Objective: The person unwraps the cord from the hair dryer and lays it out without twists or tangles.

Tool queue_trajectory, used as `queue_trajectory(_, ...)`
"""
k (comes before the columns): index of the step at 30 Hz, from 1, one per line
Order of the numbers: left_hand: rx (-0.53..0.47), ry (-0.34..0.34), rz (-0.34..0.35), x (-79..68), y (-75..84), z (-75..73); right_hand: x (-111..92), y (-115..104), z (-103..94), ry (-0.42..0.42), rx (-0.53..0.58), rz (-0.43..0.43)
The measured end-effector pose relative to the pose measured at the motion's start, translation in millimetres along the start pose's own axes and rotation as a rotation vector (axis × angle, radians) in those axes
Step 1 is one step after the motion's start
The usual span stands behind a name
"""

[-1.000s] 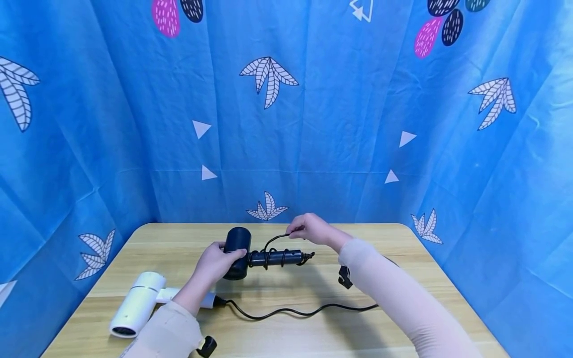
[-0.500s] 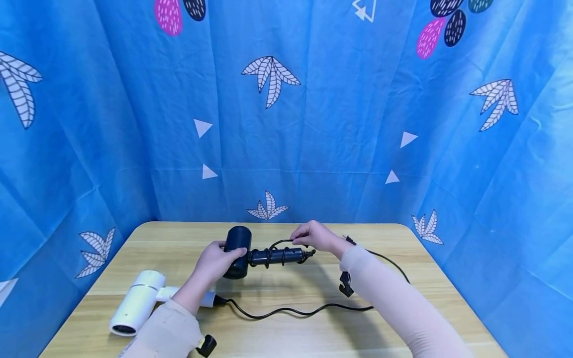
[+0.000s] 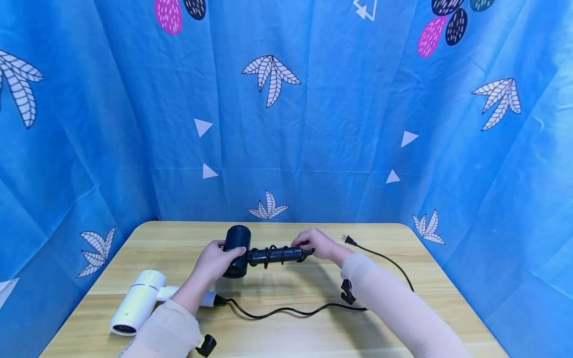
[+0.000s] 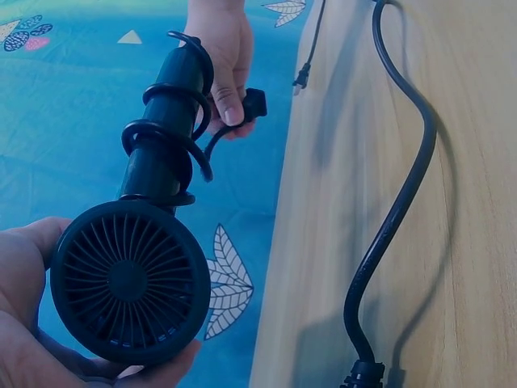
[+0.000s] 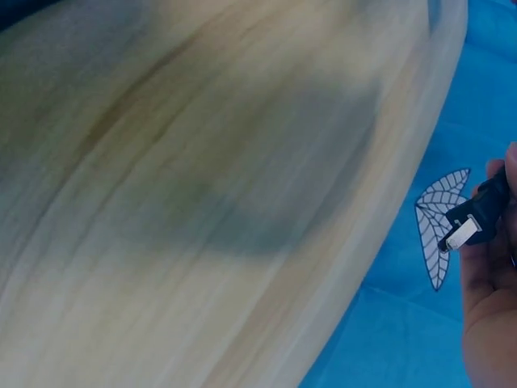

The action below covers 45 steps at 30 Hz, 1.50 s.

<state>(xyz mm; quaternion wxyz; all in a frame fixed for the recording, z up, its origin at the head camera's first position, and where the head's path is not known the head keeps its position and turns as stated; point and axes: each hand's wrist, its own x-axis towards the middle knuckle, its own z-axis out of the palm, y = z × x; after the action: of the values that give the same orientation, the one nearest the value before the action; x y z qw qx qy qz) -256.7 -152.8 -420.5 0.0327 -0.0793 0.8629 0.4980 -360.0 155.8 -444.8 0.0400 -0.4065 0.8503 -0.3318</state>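
Note:
My left hand grips the barrel of a black hair dryer, held above the table with its handle pointing right. The ribbed round grille of that dryer faces the left wrist camera. Its black cord is coiled loosely round the handle. By the handle's end, my right hand pinches the cord at its plug, whose metal prongs show in the right wrist view. Part of the right hand's fingers lies hidden behind the handle in the head view.
On the wooden table a white hair dryer lies at the left. Its black cord runs right, passes under the right sleeve and ends in a plug near the back. A blue patterned curtain surrounds the table.
My right hand has come down and slightly right with the cord, from above the handle to behind its end. More of the white dryer's cord and plug shows. The left hand stays almost still.

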Motion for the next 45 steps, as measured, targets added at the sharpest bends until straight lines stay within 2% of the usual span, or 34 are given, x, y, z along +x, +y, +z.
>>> queue_trajectory(6,-0.012,0.003,-0.001,-0.7,-0.1,-0.6,-6,2,6.1,0.022,-0.032,-0.018)
queue_trajectory(14,-0.025,0.005,-0.020,-1.2,1.5,-3.3,-13,0,15.4,0.000,0.034,0.129)
queue_trajectory(20,-0.034,0.006,-0.031,-0.7,0.3,-4.7,-20,-2,20.8,-0.009,0.102,0.178)
queue_trajectory(28,-0.044,0.006,-0.034,0.1,-0.5,-7.6,-28,-11,25.4,-0.049,0.080,0.133)
queue_trajectory(45,-0.021,0.006,-0.055,5.5,-4.7,-9.8,-50,-37,27.1,-0.053,0.055,0.059)
